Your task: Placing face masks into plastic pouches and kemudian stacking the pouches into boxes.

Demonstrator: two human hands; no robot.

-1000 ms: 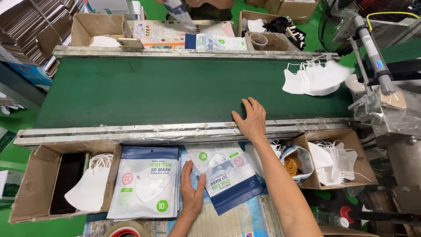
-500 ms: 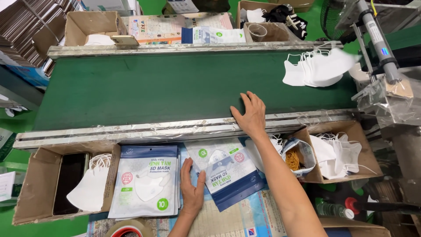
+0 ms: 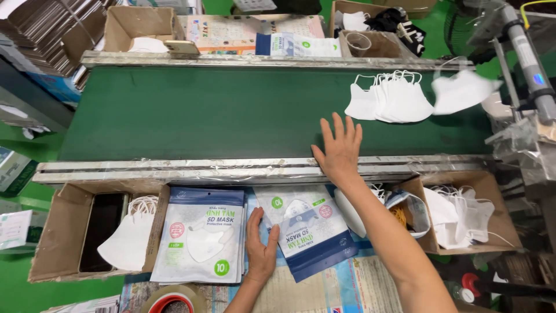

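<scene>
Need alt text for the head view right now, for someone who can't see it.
Seen from above, the right hand lies flat on a green conveyor belt, near a fanned stack of white masks. The left hand rests on the table between two mask pouches. Cardboard boxes of masks sit on both sides.

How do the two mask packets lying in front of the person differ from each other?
The left packet lies square on a neat stack, its print upright to the wearer; the right packet lies turned round and skewed, print upside down. The left packet shows no dark band; the right packet has a dark blue band along one edge. The left hand rests between them, touching the right packet. Both are pale, flat pouches with a mask picture.
</scene>
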